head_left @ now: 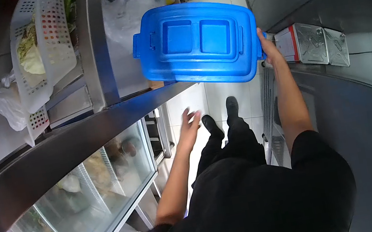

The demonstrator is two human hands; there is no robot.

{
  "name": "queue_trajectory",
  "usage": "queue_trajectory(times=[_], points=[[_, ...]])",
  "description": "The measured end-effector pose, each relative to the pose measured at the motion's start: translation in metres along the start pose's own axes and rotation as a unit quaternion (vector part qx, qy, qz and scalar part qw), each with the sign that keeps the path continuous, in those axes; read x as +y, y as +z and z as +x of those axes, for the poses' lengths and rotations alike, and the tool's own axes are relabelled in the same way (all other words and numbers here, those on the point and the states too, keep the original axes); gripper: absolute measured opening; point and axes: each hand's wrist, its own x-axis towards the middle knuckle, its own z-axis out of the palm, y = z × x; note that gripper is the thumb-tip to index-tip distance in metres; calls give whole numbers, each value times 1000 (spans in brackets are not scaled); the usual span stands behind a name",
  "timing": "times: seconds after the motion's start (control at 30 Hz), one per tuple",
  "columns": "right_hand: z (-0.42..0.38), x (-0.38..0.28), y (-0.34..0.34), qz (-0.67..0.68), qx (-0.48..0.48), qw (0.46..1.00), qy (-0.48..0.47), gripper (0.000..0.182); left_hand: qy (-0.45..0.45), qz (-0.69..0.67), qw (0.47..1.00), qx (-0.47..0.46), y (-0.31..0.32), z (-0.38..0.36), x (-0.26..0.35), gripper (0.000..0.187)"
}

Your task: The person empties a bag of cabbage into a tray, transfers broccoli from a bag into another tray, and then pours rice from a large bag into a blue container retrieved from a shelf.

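A blue plastic box with its lid on (203, 71) is out in front of me, seen from above, with two square recesses in the lid. My right hand (271, 47) is closed on the handle at its right end. The box's left end overlaps the steel counter and a clear plastic bag (129, 15) in this view. My left hand (189, 127) is in the air below the box, fingers apart and holding nothing, near the edge of the steel counter (140, 105).
On the left, white perforated baskets (49, 45) hold leafy vegetables, beside a white plastic bag (9, 103). A glass-fronted case (93, 180) with divided food sits below the counter. Metal boxes (314, 43) stand on the right ledge. White floor tiles (188, 101) lie between the two sides.
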Motion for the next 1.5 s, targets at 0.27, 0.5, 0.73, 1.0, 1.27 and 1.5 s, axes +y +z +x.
queue_trajectory(times=[0.27,0.5,0.73,1.0,1.27,1.5], points=[[-33,84,-21,136,41,989,-32,90,20,-251,964,83,85,122,42,90],[-86,193,-17,340,107,933,-60,83,17,-171,985,-3,78,134,44,74],[-174,263,38,470,191,857,-91,76,30,-15,998,-57,90,134,51,75],[-241,309,42,477,182,852,-117,71,17,33,996,-80,91,91,18,67],[-302,343,30,433,191,875,-106,73,-14,-23,991,-134,43,55,-67,82],[-326,408,28,361,181,915,-17,75,-51,-114,980,-153,-3,14,-155,71]])
